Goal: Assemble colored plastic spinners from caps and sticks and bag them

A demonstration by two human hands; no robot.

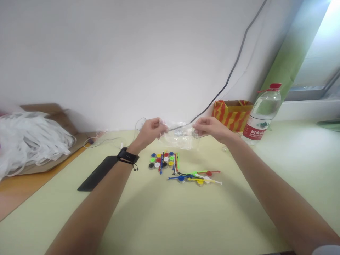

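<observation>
A clear plastic bag point(183, 138) is stretched between my two hands, held up over the far part of the table. My left hand point(152, 132) pinches its left edge, with a black watch on that wrist. At the opposite edge, the fingers of my right hand point(209, 128) are closed on the plastic. Below the bag lie several coloured round pieces point(158, 160) in rows, with thin arrow-shaped pieces across and beside them. Closer to me is a loose group of coloured arrow spinners point(195, 177) on round bases.
A black flat tablet-like object point(98, 173) lies left of my forearm. Further left, a cardboard box point(53, 109) holds white strips point(32, 141). A large water bottle point(262, 113) and a red-and-yellow striped bag point(231, 117) stand at right. A dark cable point(236, 63) runs down the wall.
</observation>
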